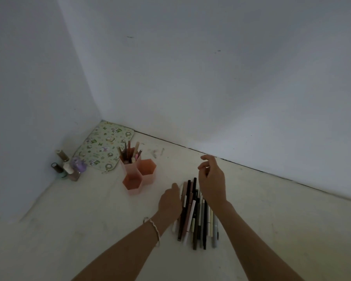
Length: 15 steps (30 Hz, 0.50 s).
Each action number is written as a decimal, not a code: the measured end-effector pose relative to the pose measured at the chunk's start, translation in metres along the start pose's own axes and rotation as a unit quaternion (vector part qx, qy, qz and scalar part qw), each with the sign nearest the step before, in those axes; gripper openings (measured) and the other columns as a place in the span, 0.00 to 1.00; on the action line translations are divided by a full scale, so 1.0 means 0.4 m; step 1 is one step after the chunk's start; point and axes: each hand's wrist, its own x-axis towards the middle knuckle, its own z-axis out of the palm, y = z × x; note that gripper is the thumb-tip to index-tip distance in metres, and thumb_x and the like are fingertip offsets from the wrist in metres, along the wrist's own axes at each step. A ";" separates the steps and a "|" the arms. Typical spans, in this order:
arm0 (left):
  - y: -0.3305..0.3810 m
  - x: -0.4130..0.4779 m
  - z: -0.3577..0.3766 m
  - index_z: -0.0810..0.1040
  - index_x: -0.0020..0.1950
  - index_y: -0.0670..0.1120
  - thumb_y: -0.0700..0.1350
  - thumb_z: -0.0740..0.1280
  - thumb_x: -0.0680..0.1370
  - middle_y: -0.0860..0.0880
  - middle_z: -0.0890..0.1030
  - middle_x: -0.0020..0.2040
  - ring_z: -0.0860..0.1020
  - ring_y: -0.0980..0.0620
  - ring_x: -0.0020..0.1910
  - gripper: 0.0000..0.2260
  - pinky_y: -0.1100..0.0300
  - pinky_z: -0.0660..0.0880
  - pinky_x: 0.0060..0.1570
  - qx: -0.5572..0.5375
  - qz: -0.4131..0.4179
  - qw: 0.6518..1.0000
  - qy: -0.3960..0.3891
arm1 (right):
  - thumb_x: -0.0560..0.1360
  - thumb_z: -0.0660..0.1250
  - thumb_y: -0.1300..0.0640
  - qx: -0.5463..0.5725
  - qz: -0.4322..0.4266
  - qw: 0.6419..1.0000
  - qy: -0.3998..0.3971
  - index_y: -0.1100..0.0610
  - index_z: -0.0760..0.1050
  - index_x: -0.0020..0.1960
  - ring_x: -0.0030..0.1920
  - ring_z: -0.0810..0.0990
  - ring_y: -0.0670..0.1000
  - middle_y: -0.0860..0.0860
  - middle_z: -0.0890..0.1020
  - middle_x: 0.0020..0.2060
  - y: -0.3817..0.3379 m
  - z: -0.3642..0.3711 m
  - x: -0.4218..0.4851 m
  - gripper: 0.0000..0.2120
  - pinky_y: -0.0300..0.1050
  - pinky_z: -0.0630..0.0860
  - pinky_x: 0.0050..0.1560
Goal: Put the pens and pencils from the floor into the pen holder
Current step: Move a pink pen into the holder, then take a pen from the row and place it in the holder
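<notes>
A pile of several pens and pencils (197, 216), black, grey, pink and white, lies on the pale floor between my arms. The pink pen holder (138, 173) has three hexagonal cups; its tallest back cup holds several pens, and the two lower cups look empty. It stands left of and beyond the pile. My left hand (170, 201) rests palm down at the pile's left edge; whether it grips a pen is hidden. My right hand (212, 179) hovers above the pile's far end, fingers loosely curled and apart, holding nothing visible.
Several small bottles (66, 167) stand in the corner at the left wall. A patterned pouch (104, 146) lies flat behind the holder. A few small scraps (157, 153) lie near the back wall. White walls close the corner at left and behind.
</notes>
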 end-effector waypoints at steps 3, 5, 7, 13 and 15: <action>0.004 -0.001 -0.058 0.65 0.70 0.47 0.36 0.61 0.79 0.43 0.79 0.49 0.80 0.46 0.46 0.20 0.50 0.80 0.47 -0.088 0.045 0.993 0.067 | 0.78 0.59 0.64 -0.018 -0.004 1.000 -0.007 0.51 0.72 0.58 0.27 0.72 0.42 0.45 0.80 0.40 -0.006 0.019 0.007 0.13 0.37 0.69 0.33; 0.006 0.005 -0.102 0.61 0.74 0.51 0.36 0.62 0.80 0.45 0.77 0.45 0.79 0.49 0.40 0.25 0.51 0.81 0.43 -0.134 0.097 0.980 0.107 | 0.79 0.59 0.63 -0.081 -0.008 0.996 -0.029 0.55 0.75 0.57 0.35 0.74 0.43 0.47 0.80 0.42 -0.009 0.039 0.008 0.10 0.38 0.70 0.38; 0.004 0.010 -0.142 0.58 0.78 0.54 0.37 0.63 0.80 0.49 0.75 0.43 0.75 0.53 0.39 0.29 0.56 0.79 0.44 -0.128 0.143 0.972 0.135 | 0.78 0.60 0.62 -0.201 -0.011 0.976 -0.085 0.58 0.77 0.54 0.48 0.76 0.48 0.51 0.79 0.48 -0.003 0.071 0.002 0.09 0.40 0.73 0.46; -0.012 0.003 -0.210 0.62 0.75 0.58 0.38 0.65 0.78 0.53 0.75 0.42 0.77 0.55 0.37 0.29 0.58 0.81 0.40 -0.165 0.178 0.957 0.160 | 0.81 0.56 0.55 -0.400 0.045 0.897 -0.185 0.55 0.78 0.54 0.57 0.73 0.53 0.52 0.78 0.55 0.020 0.170 -0.059 0.12 0.46 0.70 0.57; -0.021 -0.005 -0.219 0.62 0.74 0.58 0.39 0.66 0.78 0.55 0.75 0.41 0.77 0.56 0.37 0.29 0.60 0.80 0.41 -0.160 0.186 0.955 0.166 | 0.81 0.56 0.53 -0.403 0.044 0.895 -0.186 0.54 0.77 0.58 0.60 0.73 0.54 0.53 0.77 0.57 0.023 0.193 -0.069 0.13 0.47 0.70 0.60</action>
